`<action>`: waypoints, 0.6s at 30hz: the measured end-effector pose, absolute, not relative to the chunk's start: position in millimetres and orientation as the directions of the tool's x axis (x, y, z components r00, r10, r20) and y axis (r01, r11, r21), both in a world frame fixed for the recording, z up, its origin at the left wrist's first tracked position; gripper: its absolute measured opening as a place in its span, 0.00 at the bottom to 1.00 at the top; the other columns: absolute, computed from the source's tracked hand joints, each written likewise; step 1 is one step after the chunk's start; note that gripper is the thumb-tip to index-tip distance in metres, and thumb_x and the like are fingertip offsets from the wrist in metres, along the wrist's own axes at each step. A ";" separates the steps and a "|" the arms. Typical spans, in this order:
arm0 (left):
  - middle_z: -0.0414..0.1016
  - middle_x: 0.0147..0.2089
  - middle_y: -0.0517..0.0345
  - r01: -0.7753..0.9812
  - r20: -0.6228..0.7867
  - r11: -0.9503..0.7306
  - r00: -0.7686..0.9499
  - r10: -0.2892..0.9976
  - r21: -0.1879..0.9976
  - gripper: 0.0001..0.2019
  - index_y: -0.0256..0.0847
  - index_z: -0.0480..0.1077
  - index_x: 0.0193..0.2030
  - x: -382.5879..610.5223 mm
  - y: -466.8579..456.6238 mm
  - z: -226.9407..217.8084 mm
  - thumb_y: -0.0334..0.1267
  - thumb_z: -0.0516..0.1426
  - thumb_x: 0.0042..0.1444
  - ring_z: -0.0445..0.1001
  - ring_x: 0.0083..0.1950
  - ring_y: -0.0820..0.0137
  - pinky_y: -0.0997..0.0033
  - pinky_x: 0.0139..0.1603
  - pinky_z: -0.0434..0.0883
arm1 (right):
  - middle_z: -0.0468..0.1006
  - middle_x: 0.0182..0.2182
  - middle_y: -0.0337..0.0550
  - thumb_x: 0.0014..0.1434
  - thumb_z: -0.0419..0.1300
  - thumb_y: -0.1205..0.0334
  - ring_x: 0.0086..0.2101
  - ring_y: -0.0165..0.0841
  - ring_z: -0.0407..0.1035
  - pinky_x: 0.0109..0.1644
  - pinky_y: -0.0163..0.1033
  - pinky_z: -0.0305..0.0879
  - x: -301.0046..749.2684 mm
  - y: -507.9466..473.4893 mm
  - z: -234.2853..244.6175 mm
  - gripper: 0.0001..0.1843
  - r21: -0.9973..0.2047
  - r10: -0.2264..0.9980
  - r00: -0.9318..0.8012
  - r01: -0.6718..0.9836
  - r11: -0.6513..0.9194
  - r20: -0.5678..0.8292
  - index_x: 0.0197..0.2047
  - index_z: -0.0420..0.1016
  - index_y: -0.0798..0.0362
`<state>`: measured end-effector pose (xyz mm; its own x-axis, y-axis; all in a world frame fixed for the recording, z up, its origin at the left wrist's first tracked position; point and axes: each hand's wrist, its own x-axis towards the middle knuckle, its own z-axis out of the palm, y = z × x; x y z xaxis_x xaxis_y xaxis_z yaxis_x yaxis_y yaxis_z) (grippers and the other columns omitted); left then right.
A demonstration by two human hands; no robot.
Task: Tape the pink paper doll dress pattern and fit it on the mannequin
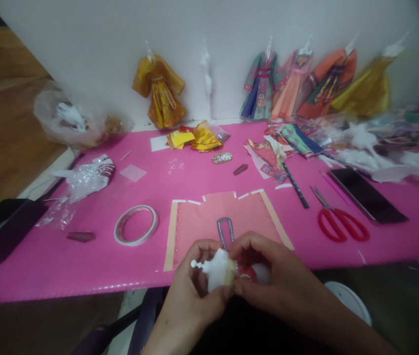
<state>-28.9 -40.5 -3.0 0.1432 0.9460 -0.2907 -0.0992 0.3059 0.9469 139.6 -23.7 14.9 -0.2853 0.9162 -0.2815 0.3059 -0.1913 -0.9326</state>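
Note:
Both hands hold a white doll body in front of the table's near edge, its neck peg pointing left. My left hand is closed round the upper part. With fingertips pinched on the doll's chest, my right hand touches a yellowish band there. A red piece with a row of pearls shows beneath the right fingers; part of it is hidden. Just beyond my hands lies a coral garment piece with pearl dots, edged with tape strips, and a grey pearl-trimmed loop rests on it.
Tape roll sits left on the pink table. Red-handled scissors, a pencil and a phone lie right. Dressed doll forms, including a gold robe, stand along the wall. Plastic bags crowd the right.

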 end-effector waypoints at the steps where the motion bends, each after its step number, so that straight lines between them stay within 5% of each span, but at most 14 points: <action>1: 0.74 0.35 0.63 -0.090 -0.295 0.309 0.143 0.945 0.947 0.16 0.44 0.69 0.39 -28.9 -40.2 -2.0 0.29 0.64 0.42 0.72 0.32 0.73 0.78 0.29 0.68 | 0.74 0.30 0.34 0.46 0.61 0.75 0.31 0.30 0.68 0.33 0.34 0.64 139.8 -23.8 14.5 0.15 -0.932 0.915 -0.287 0.305 -0.193 -0.283 0.37 0.73 0.50; 18: 0.73 0.35 0.64 -0.225 -0.311 0.332 0.123 0.942 0.916 0.18 0.44 0.72 0.41 -26.6 -40.4 -3.3 0.26 0.63 0.41 0.72 0.33 0.75 0.80 0.30 0.68 | 0.77 0.38 0.38 0.49 0.61 0.73 0.37 0.35 0.72 0.41 0.40 0.68 146.1 -20.7 16.9 0.15 -0.954 0.916 -0.333 0.267 -0.138 -0.225 0.41 0.72 0.49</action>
